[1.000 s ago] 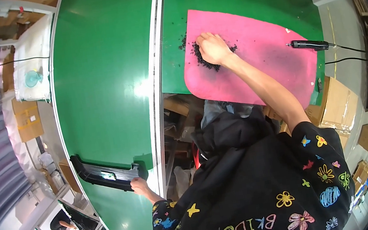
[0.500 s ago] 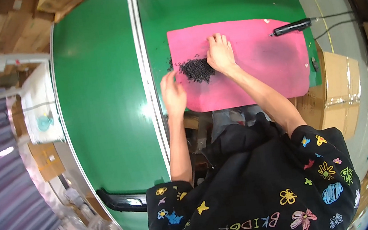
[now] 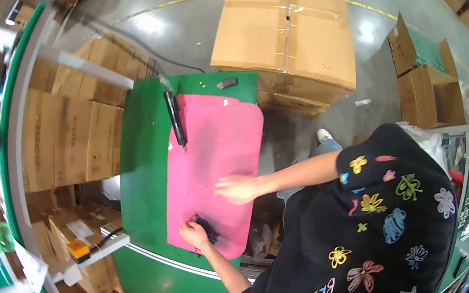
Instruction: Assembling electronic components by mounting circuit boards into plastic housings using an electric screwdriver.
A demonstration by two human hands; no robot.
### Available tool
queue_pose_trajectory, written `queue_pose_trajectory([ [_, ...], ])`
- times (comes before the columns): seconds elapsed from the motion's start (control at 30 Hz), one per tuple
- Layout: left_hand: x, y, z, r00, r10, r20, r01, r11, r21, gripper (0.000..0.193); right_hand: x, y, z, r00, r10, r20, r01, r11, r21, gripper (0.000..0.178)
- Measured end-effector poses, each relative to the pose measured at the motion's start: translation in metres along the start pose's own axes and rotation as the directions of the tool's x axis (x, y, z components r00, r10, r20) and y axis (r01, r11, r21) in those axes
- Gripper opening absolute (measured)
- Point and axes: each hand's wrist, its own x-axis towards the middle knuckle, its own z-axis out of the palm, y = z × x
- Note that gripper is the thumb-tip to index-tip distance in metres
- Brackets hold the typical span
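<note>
A pink mat [image 3: 211, 149] lies on the green-topped table, with a heap of tiny black pieces [image 3: 208, 231] near its lower end; they are too small to name. My left hand [image 3: 194, 235] is at the left edge of that heap, its fingers curled, and I cannot make out what is in them. Above the mat, a short way up and right of the heap, my right hand [image 3: 236, 189] has its fingers stretched out and somewhat blurred, with nothing seen in them. A black electric screwdriver [image 3: 175, 117] rests across the mat's upper left edge.
A big taped cardboard box [image 3: 282, 33] stands beyond the table's upper right corner. More cartons [image 3: 73, 135] are stacked to the left, behind a white metal frame. A small dark object [image 3: 227, 83] sits by the table's far edge. The screwdriver's cord runs upward.
The whole view has swung round to the right, so the mat now runs lengthwise. My right hand has left the heap's edge, and its fingers have straightened. My left hand remains beside the heap.
</note>
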Motion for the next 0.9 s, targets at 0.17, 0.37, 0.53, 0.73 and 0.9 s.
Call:
queue_pose_trajectory([
  [0.17, 0.057, 0.061, 0.004, 0.962, 0.163, -0.218, -0.19, 0.975, -0.114, 0.027, -0.166, 0.04, -0.113, 0.905, 0.374, -0.202, -0.386, 0.922, -0.02, 0.02],
  [0.37, 0.1, 0.3, 0.016, 0.908, 0.416, -0.039, -0.394, 0.821, -0.413, 0.039, -0.378, 0.079, -0.185, 0.412, 0.785, -0.463, -0.791, 0.56, 0.245, 0.015],
  [0.53, 0.162, 0.361, 0.098, 0.646, 0.749, 0.149, -0.736, 0.662, -0.14, 0.035, -0.409, 0.038, -0.232, 0.235, 0.823, -0.517, -0.801, 0.465, 0.376, 0.02],
  [0.73, 0.195, 0.394, 0.119, 0.858, 0.439, 0.268, -0.418, 0.898, -0.136, 0.046, -0.518, -0.029, -0.192, -0.317, 0.754, -0.576, -0.575, 0.331, 0.749, 0.022],
  [0.9, 0.187, 0.432, 0.116, 0.807, 0.565, 0.173, -0.59, 0.785, 0.187, 0.043, -0.626, -0.067, -0.09, -0.825, 0.467, -0.319, -0.361, 0.0, 0.933, 0.021],
])
